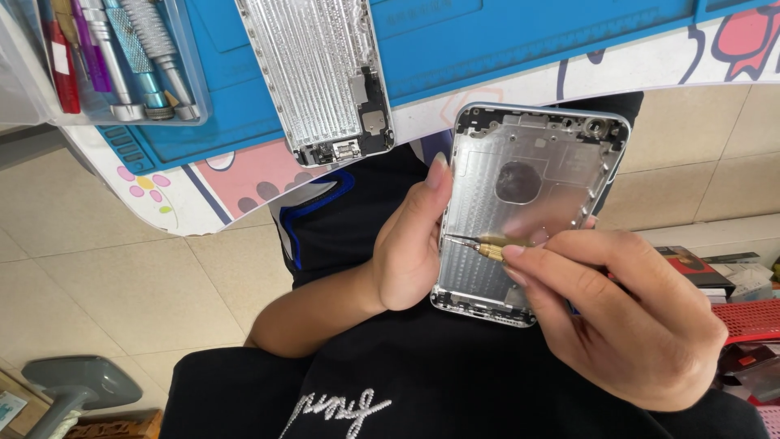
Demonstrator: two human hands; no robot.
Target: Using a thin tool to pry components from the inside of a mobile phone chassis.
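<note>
Screwdriver [487,244] pinched in right hand [626,325] lies crosswise, tip pointing left, on left hand [410,244]-gripped phone housing [528,211]

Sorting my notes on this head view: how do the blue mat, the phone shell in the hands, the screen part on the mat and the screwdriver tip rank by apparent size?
1. Blue mat, though cut off by the frame.
2. Phone shell and screen part: they look alike; the shell sits nearer the camera, so unranked.
3. Screwdriver tip, mostly hidden by the right hand.

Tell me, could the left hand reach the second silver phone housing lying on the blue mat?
Probably not right away: the left hand is gripping the silver phone housing being worked on. The second silver phone housing lies unobstructed on the blue mat.
</note>
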